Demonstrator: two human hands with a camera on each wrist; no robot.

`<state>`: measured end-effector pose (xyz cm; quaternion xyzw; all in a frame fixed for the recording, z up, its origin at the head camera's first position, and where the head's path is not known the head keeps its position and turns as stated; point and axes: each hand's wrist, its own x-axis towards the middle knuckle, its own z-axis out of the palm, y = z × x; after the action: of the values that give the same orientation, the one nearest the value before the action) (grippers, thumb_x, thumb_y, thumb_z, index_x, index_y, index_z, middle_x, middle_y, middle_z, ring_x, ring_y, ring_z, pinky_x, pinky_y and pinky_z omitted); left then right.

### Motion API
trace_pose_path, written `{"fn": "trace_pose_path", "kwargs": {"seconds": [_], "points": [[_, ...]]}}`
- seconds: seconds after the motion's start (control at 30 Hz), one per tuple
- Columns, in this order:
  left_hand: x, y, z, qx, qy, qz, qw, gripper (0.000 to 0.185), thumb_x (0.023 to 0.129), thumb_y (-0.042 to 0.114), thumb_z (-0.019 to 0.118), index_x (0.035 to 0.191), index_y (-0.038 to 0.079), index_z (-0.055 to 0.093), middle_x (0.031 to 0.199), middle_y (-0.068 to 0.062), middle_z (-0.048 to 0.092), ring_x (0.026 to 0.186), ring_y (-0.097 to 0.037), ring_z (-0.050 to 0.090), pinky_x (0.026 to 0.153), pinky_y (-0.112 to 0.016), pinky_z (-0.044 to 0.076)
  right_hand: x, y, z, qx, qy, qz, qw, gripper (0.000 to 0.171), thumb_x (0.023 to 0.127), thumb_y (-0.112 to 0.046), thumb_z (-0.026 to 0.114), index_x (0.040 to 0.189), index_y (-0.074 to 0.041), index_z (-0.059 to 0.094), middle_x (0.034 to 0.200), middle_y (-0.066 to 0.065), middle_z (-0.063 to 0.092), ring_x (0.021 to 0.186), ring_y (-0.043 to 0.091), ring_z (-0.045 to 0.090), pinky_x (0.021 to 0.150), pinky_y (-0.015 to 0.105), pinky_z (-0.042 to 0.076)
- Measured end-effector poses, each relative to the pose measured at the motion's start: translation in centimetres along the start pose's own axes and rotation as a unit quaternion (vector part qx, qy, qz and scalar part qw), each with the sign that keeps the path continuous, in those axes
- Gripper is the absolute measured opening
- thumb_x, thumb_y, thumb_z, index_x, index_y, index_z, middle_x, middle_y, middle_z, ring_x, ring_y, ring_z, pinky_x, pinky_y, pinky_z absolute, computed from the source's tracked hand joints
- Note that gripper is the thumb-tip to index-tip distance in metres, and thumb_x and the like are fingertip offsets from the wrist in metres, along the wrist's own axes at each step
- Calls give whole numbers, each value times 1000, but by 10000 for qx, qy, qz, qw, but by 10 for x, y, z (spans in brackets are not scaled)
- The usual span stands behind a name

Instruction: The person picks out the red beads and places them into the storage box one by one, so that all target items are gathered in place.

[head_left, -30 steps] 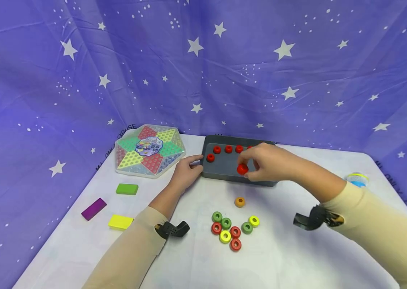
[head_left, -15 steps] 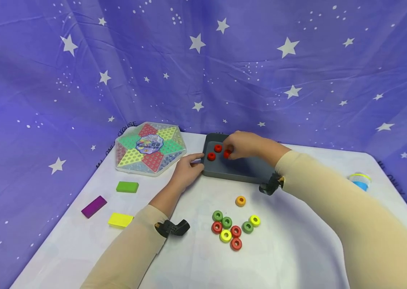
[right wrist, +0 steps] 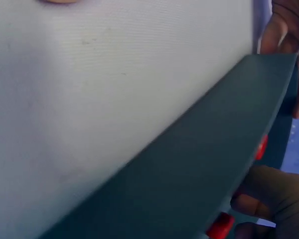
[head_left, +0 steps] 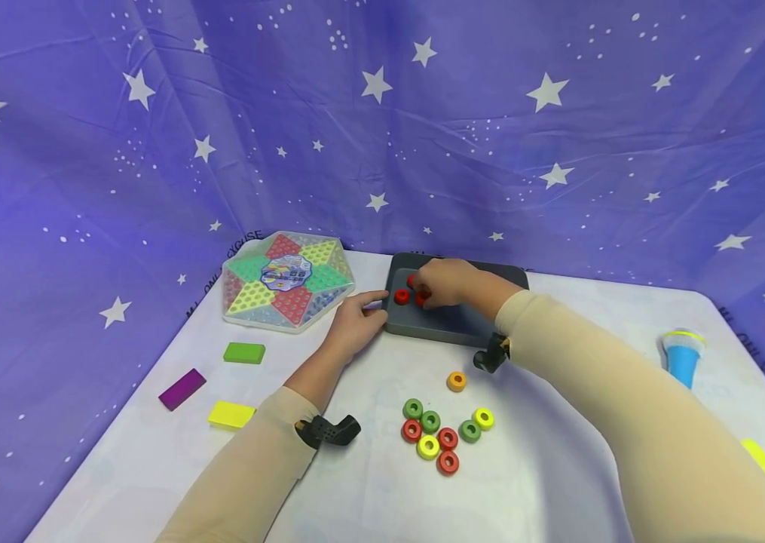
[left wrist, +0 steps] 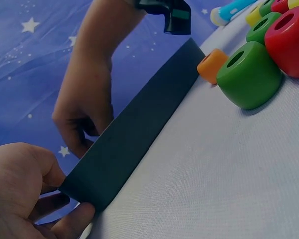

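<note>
A dark grey tray (head_left: 432, 332) lies at the back middle of the table in the head view. My left hand (head_left: 353, 326) touches its left side, index finger and thumb apart on the wall; the left wrist view shows these fingers at the tray's corner. Inside the tray, my right hand (head_left: 448, 282) reaches down with bent fingers and pinches a red bead (head_left: 420, 299), partly covered by the fingertips. Another red bead (head_left: 402, 296) sits just left of it, and a third peeks out behind the fingers. The right hand and forearm hide the tray's middle.
Several loose beads, red, green and yellow (head_left: 428, 446), lie in front of the tray, with an orange bead (head_left: 457, 381) nearer it. A hexagonal Chinese checkers set (head_left: 287, 280), green (head_left: 244, 353), purple (head_left: 182, 389) and yellow (head_left: 231, 415) blocks stand left. A blue toy microphone (head_left: 682, 358) lies right.
My right hand has carried a red bead from above the tray's front leftward and down into the tray, beside the leftmost bead. The left hand has stayed at the tray's side.
</note>
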<state>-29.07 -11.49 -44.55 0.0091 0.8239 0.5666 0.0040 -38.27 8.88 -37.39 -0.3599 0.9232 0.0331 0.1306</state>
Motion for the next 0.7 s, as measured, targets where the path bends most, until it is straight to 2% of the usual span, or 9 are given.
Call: {"fn": "trace_pose_path", "kwargs": {"seconds": [0.13,0.23,0.4,0.53,0.7], "points": [[0,0,0,-7,-18,14,10000,50,86,13,60,135,17,67,135,-5,64,111,-19,66,85,-35,55,-8,0,-12,203,218,6,9996,26,85,-30,80,107,-17,75,85,-3,65,76,17,57,66,34,49],[1,-1,0,13,-3,48,10000,51,85,13,61,135,16,67,136,-5,63,110,-19,66,87,-36,54,-21,-4,-28,311,533,-40,9981,38,85,-30,80,119,-16,73,95,-1,69,84,18,61,73,37,54],[3,-1,1,57,-14,84,9999,51,85,14,61,135,17,67,137,-5,63,110,-20,65,85,-35,55,-57,-22,-42,449,869,-340,9946,38,85,-33,80,120,-19,73,109,-1,71,95,17,64,82,40,56],[3,-1,1,35,53,93,9999,50,84,13,62,133,17,68,134,-5,65,108,-18,66,83,-33,55,-94,-45,-33,650,797,-833,9912,36,85,-33,81,118,-20,74,110,-4,71,98,16,66,84,38,57],[4,-4,1,-104,26,34,9999,50,84,11,61,134,15,68,128,-8,68,100,-19,68,77,-30,56,-139,-69,3,1083,445,-1127,9867,28,85,-28,80,112,-24,75,104,-14,70,90,10,64,78,29,55]]}}
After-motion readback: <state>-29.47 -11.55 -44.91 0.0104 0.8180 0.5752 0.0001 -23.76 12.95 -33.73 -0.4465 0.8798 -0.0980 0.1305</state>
